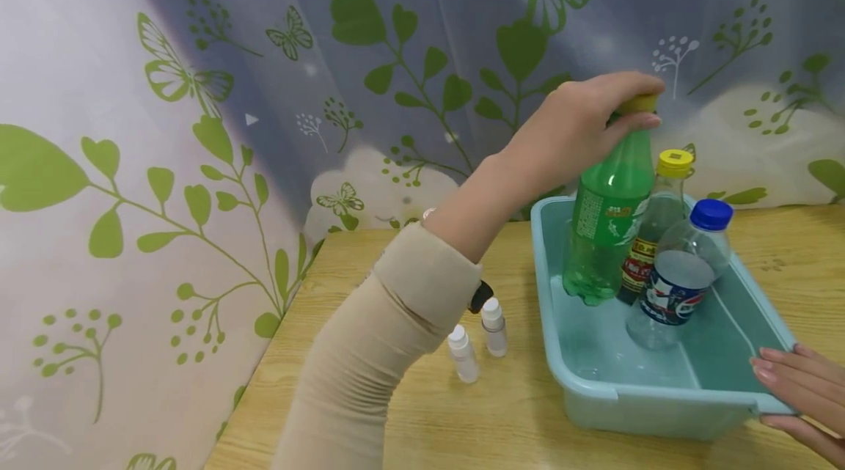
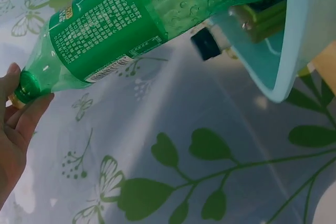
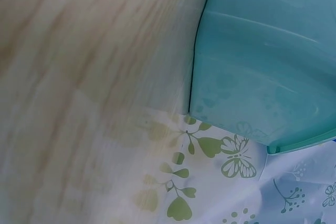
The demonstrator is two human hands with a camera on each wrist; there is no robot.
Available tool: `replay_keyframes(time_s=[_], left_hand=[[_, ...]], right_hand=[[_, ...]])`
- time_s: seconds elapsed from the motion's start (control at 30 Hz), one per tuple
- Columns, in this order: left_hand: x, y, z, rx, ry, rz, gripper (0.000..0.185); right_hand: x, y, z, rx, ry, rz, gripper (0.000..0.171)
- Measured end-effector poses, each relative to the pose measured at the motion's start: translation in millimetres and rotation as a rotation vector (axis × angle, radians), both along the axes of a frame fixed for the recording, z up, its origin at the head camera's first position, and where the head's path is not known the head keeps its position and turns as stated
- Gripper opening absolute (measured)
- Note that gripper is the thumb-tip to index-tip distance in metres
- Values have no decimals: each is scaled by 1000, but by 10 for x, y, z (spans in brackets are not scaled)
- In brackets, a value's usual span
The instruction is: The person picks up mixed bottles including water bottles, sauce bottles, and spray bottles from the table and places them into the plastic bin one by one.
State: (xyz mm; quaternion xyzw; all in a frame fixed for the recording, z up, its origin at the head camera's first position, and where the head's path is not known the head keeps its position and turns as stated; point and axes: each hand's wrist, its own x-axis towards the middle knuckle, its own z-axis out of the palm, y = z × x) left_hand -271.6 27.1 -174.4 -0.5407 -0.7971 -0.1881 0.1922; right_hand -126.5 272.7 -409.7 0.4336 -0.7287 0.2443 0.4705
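My left hand pinches a green plastic soda bottle at its yellow cap and neck; the left wrist view shows this bottle with its printed label. It stands slightly tilted inside a light blue plastic basin, its base close over the basin floor. Beside it in the basin are a dark sauce bottle with a yellow cap and a clear Pepsi bottle with a blue cap. Straight fingers of my right hand rest on the basin's near right corner.
Two small clear bottles with white caps, one nearer and one farther, stand left of the basin on the wooden table. A black object is partly hidden by my left sleeve. A patterned curtain hangs behind the table.
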Motion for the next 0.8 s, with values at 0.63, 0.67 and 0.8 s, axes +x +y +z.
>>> replay_keyframes(time_s=[0.63,0.67,0.8], left_hand=[[-161,152,-624,-33,-139,-3,39],[-172,152,-660,-24,-160,3,39],[-209,148,-791,-13,-197,4,40]], right_hand=[[-11,38,-37,-2,-3,-28,43],[-5,49,-54,2,-9,-39,44],[16,90,-112,16,-31,-75,47]])
